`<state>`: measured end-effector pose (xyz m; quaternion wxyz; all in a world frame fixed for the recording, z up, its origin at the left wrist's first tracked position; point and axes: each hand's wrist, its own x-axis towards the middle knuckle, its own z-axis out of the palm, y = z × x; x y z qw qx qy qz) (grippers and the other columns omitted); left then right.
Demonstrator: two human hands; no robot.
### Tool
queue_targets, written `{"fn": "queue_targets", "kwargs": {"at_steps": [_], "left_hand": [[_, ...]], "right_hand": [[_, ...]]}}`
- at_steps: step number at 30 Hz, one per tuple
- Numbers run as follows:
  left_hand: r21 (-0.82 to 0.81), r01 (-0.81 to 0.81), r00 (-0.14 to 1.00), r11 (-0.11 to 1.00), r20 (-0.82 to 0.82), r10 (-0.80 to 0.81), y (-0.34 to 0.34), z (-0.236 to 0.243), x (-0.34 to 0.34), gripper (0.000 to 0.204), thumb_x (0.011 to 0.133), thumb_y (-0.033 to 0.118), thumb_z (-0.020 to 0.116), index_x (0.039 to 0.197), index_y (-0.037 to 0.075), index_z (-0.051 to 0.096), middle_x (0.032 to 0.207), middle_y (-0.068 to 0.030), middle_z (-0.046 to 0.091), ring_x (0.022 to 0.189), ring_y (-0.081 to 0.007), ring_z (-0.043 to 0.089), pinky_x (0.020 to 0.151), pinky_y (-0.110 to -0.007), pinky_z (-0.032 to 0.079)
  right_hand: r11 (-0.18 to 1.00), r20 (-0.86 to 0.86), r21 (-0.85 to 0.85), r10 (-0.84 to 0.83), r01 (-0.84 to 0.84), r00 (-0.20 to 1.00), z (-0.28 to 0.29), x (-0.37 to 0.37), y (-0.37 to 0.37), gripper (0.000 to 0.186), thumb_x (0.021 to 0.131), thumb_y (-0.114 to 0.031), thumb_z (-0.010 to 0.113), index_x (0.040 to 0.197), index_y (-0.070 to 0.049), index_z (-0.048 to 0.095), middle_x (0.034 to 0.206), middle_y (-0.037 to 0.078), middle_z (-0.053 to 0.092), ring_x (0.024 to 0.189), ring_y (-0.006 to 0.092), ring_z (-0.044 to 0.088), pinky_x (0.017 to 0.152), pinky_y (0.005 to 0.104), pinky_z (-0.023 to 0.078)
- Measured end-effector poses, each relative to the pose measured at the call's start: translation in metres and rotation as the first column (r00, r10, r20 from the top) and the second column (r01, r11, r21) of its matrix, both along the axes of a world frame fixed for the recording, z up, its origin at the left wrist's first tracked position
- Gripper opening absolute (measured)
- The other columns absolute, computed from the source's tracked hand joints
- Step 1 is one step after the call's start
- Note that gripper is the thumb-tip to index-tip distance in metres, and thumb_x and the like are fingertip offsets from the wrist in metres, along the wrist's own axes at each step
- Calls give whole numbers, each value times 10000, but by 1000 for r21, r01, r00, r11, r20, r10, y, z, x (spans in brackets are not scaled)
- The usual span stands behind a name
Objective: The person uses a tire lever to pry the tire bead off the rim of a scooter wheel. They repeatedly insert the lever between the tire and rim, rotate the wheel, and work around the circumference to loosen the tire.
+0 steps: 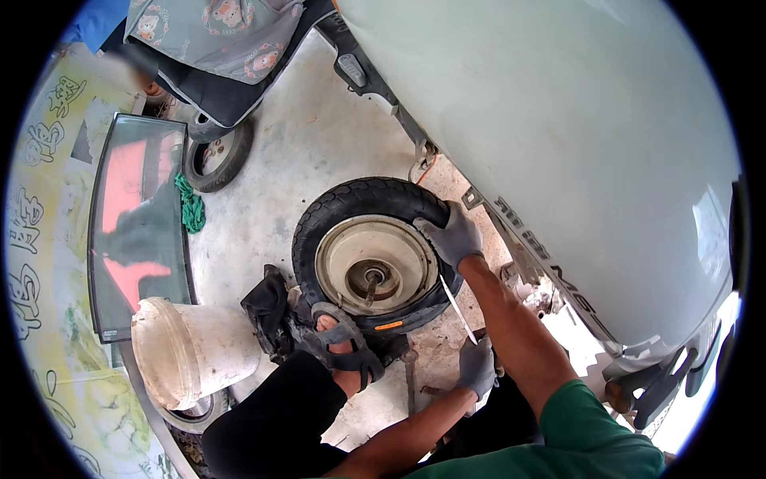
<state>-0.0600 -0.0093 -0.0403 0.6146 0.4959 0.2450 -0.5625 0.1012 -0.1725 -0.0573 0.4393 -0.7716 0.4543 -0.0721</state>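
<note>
Centrally, a black rubber tyre [363, 198] with chunky tread rings a round, cream hub [343, 247]; an orange label [388, 325] marks the tyre's lower side. The gloved right hand [454, 235] grips its upper-right edge, the gloved left hand [477, 367] closed around a slim pale bar [458, 310]. Lower left: a grimy white bucket [211, 347], contents hidden.

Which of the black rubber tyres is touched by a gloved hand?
The black tyre around the cream metal hub: the grey-gloved right hand rests on it; the other tyres lie farther left.
</note>
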Motion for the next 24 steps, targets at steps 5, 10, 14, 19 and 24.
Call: {"fn": "queue_targets", "kwargs": {"at_steps": [5, 10, 14, 19, 24], "left_hand": [[-2, -46, 999, 999, 3, 46, 0, -11, 1, 123, 1039, 192, 590, 1032, 80, 641, 626, -15, 553, 416, -131, 460, 389, -317, 337], [-70, -36, 999, 997, -36, 33, 2, -13, -2, 141, 1057, 184, 550, 1091, 64, 614, 631, -22, 544, 419, -130, 465, 382, -313, 347], [-79, -66, 998, 995, -25, 64, 9, -18, -2, 130, 1022, 198, 618, 995, 76, 650, 660, -15, 571, 436, -139, 475, 393, -327, 355], [-39, -5, 996, 999, 93, 8, 7, -31, -8, 176, 1034, 207, 601, 1106, 62, 671, 718, -26, 606, 477, -127, 507, 410, -323, 396], [31, 95, 995, 995, 31, -96, 20, -9, 10, 222, 1077, 196, 514, 1218, 82, 641, 778, -49, 661, 486, -122, 510, 419, -319, 418]], "right_hand": [[995, 348, 95, -71, 40, 935, -32, -23, 7, 787, 844, -441, 835, 1431, -30, 509, 1284, 207, 690, 1208, 350, 663, 1039, 417, 503], [909, 308, 393, -275, 142, 911, -97, -55, 25, 785, 858, -385, 853, 1448, -27, 478, 1276, 193, 685, 1183, 297, 674, 1025, 381, 508], [973, 199, 121, -220, 199, 955, -68, -53, 35, 780, 854, -464, 835, 1407, -28, 501, 1183, 244, 711, 1128, 377, 702, 971, 413, 537], [969, 173, 80, -245, 234, 954, -76, -57, 33, 779, 835, -517, 831, 1366, -35, 528, 1140, 255, 719, 1103, 412, 704, 935, 451, 547], [972, 242, 132, -220, 193, 945, -74, -53, 33, 796, 806, -498, 859, 1364, -29, 541, 1145, 230, 722, 1086, 377, 712, 940, 431, 544]]}}
